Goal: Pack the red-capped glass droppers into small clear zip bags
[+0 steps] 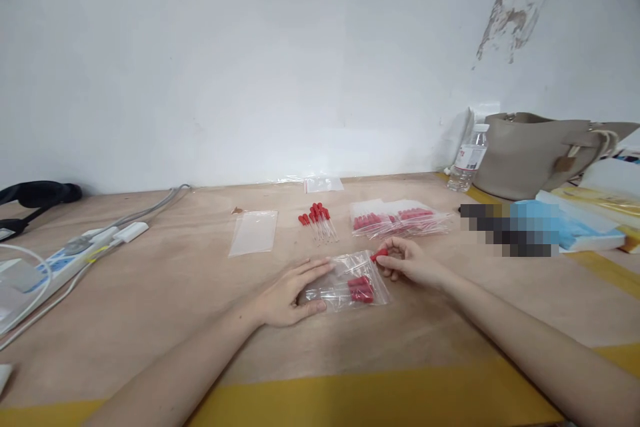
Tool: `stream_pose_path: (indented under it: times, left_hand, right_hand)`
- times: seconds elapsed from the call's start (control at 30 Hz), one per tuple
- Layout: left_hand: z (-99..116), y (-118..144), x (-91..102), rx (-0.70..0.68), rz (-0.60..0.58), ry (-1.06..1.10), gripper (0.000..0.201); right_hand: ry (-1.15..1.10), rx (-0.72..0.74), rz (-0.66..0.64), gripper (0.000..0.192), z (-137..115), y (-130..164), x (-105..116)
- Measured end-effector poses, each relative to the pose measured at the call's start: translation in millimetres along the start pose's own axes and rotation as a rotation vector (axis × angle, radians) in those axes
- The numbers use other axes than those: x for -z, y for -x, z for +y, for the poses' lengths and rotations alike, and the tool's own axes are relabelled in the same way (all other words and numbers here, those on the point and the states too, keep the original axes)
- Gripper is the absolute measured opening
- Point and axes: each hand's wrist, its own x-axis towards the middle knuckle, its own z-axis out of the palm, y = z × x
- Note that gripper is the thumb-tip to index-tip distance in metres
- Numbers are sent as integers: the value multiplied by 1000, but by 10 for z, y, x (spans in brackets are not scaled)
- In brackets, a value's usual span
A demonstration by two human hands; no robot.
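A clear zip bag lies flat on the table with a few red-bulbed glass droppers inside. My left hand rests on the bag's left end, its thumb and fingers spread out. At the bag's right edge, my right hand pinches the red bulb of another dropper, whose clear tube points left over or into the bag; which of these I cannot tell. Beyond the bag is a loose pile of red-bulbed droppers. Filled bags of droppers are heaped to its right.
A stack of flat clear bags lies left of the pile, and another bag lies by the wall. On the left are a power strip and cables. A water bottle, a grey handbag and a blue packet are at right.
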Motion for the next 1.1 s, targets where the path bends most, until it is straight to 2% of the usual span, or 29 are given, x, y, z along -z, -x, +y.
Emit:
stream_pose_path:
  times: [0.07,0.23,0.37,0.47,0.67,0.73,0.83,0.9,0.93,1.0,1.1]
  left_hand:
    - [-5,1,-1,2,-4,-2,61]
    - [-12,8,-7,23,-10,-19,61]
    - [-5,13,-5,18,-14,-19,60]
    - [0,13,-1,26,-18,-27,60]
    - [6,11,2,18,-20,-29,60]
    - [9,10,4,23,-22,-25,59]
    - [11,9,6,30,-22,-22,58]
    - [7,10,5,35,-25,-26,58]
    - [3,12,4,36,-27,-30,58]
    - [-9,16,-2,33,-32,-37,58]
    - [-32,24,-14,27,-37,-47,55]
  right_hand:
    - [165,29,-69,31,-6,-10,54]
    - [439,145,-72,31,13,-99,193]
    - [418,208,-166,29,30,-104,232]
    - [404,221,-221,28,37,-70,153]
    - [302,224,-6,27,49,-44,-101]
    - [250,198,-67,26,41,-25,-125]
    - [220,126,-284,27,8,21,-83]
    - [242,77,-352,28,-26,42,-22]
    - [256,59,-338,29,-48,44,13]
    - [294,51,-221,29,-100,24,79]
    - [399,159,-18,24,-199,-88,132]
